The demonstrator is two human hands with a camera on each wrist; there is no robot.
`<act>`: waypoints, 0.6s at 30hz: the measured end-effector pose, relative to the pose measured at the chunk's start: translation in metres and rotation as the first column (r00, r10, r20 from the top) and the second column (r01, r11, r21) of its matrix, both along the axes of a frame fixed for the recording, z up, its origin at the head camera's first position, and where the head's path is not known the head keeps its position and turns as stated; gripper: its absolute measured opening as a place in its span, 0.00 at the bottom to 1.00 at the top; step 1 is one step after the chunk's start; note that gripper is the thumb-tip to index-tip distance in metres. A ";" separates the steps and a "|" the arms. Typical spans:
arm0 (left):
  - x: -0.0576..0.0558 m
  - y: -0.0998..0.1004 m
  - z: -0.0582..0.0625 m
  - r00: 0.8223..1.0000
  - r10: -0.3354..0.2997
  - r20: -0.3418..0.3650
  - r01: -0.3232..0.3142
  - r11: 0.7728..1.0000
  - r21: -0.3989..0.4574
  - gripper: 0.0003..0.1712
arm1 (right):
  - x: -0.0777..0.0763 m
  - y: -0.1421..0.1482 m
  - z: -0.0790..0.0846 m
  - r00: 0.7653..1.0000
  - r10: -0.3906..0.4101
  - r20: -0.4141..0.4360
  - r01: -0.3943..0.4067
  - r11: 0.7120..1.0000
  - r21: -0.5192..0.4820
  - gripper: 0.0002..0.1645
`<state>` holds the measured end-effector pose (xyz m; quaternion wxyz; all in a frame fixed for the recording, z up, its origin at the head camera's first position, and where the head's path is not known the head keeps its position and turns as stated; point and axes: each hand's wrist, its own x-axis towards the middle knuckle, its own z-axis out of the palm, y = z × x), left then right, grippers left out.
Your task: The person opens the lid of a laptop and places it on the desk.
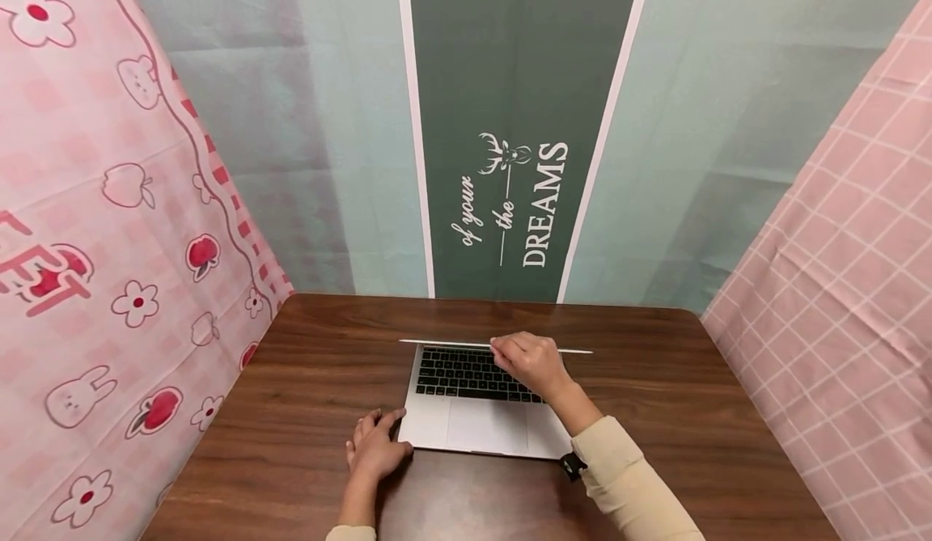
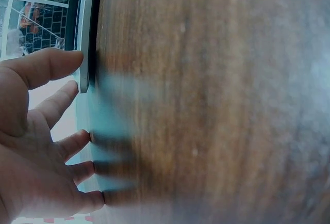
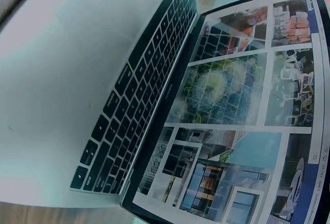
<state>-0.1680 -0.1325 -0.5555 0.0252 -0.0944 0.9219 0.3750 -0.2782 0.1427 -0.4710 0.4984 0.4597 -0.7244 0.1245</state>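
Note:
A silver laptop (image 1: 424, 428) lies on the wooden table, its lid (image 1: 444, 342) tilted so that in the head view only its thin top edge shows. The right hand (image 1: 535, 361) pinches that top edge near the middle, the forearm crossing over the keyboard (image 1: 466, 373). At the near left corner of the base is the left hand (image 1: 377, 448), thumb and index fingertips right at the corner. Its other fingers are spread, their tips on the table in the left wrist view. A lit screen (image 3: 221, 92) full of photos shows in the right wrist view, where the right hand is out of sight.
The brown table (image 1: 655, 412) reaches back to a green and blue cloth (image 1: 502, 80). Pink printed cloth (image 1: 87, 226) hangs on the left, pink checked cloth (image 1: 852, 282) on the right. A black watch-like device (image 1: 572, 467) is at the right sleeve.

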 end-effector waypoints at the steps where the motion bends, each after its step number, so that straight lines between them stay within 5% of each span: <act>1: 0.000 0.000 0.000 1.000 0.001 -0.001 -0.001 1.000 0.000 0.34 | -0.002 0.001 0.000 1.000 -0.001 0.001 0.001 1.000 0.000 0.10; 9: 0.001 0.000 0.001 1.000 0.005 -0.002 -0.005 1.000 0.006 0.34 | -0.010 0.007 0.005 0.999 -0.029 0.023 0.029 0.999 0.017 0.13; 18: 0.002 0.001 0.000 1.000 0.005 -0.016 -0.005 1.000 0.003 0.34 | -0.012 0.028 0.016 0.984 -0.015 0.179 0.016 1.000 -0.008 0.15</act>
